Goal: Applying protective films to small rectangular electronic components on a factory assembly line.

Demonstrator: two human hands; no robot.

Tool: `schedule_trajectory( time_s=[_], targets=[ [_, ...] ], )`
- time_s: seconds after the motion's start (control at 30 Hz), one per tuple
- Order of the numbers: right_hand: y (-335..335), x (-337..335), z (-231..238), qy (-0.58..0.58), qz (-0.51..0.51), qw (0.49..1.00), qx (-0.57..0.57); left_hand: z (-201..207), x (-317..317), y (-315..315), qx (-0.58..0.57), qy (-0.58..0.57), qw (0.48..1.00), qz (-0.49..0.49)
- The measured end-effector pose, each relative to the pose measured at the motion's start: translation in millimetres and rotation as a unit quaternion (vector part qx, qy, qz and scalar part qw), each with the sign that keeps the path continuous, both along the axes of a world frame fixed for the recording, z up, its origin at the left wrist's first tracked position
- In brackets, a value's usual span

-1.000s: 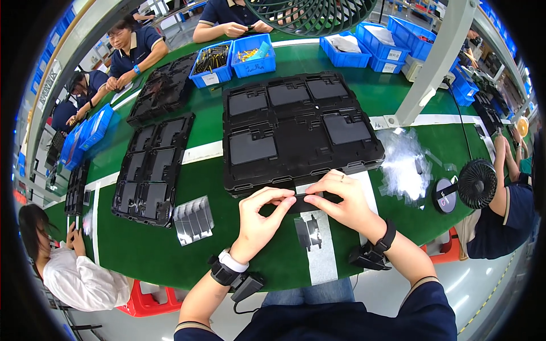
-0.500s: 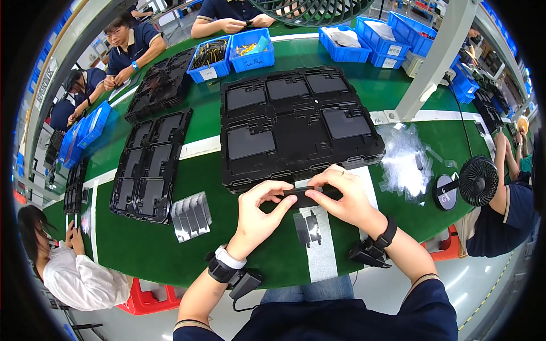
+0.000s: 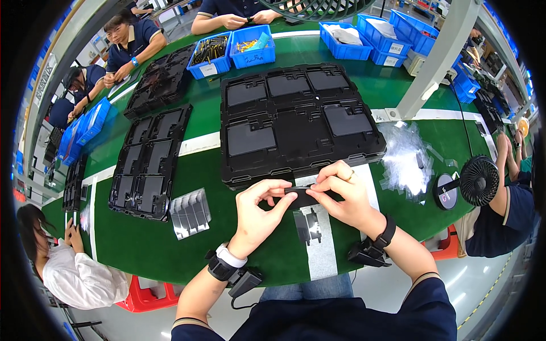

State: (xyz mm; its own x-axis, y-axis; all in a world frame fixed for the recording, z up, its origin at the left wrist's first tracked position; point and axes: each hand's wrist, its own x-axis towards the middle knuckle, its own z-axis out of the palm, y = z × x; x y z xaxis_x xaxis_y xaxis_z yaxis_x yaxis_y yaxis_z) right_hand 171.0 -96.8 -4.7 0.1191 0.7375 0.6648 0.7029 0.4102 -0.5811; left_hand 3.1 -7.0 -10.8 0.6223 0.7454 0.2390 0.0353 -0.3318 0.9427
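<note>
Between my two hands is a flat black rectangular part (image 3: 298,197), seen nearly edge-on; its exact kind is hard to make out. My left hand (image 3: 257,211) pinches its left end between thumb and fingers. At the other end, my right hand (image 3: 345,196) grips with thumb and forefinger along the upper edge. Just beyond them stands a stack of black moulded trays (image 3: 296,166); most pockets hold dark grey flat panels (image 3: 251,141), and the front middle pocket has none. Below my hands, a clear sheet with black cut-out pieces (image 3: 307,226) lies on a white strip.
To the left are a sheet of dark adhesive strips (image 3: 190,214) and another black tray (image 3: 118,196). Clear film pieces (image 3: 405,165) pile up at right beside a small black fan (image 3: 479,181). Blue bins (image 3: 254,55) stand at the back, near a metal post (image 3: 435,62). Co-workers sit around the table.
My right fingers have shifted slightly along the black part's upper edge, and the part has tilted a little. My left hand keeps its hold.
</note>
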Motion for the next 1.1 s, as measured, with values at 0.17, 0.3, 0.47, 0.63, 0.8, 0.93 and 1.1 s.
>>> schedule_trajectory(
  time_s=[0.17, 0.3, 0.47, 0.63, 0.8, 0.93, 1.1],
  targets=[
    [0.0, -1.8, 1.3, -0.012, 0.015, 1.000, 0.021, 1.4, -0.9, -0.6, -0.028, 0.010, 1.000, 0.004],
    [-0.1, -8.5, 3.3, -0.006, 0.069, 0.997, 0.024, -1.8, -0.8, 3.2, -0.018, -0.005, 1.000, 0.007],
    [-1.1, -6.1, 7.3, 0.059, 0.032, 0.998, -0.013, -3.6, 0.6, 5.5, 0.010, -0.010, 0.999, -0.030],
    [-0.5, -3.2, 3.9, -0.002, 0.045, 0.999, -0.011, -2.5, 0.3, 5.7, 0.005, 0.005, 1.000, -0.025],
    [-5.2, -4.7, 4.8, 0.056, 0.093, 0.992, -0.067, -2.7, 0.5, 5.7, 0.004, 0.005, 1.000, -0.028],
    [-8.6, -5.1, 8.6, 0.103, 0.159, 0.973, -0.135, -2.8, -0.7, 6.8, -0.004, 0.011, 1.000, -0.026],
    [-4.1, -2.9, 4.3, 0.089, 0.132, 0.986, -0.041, -6.3, 3.6, 5.3, 0.001, -0.013, 1.000, -0.018]
  ],
)
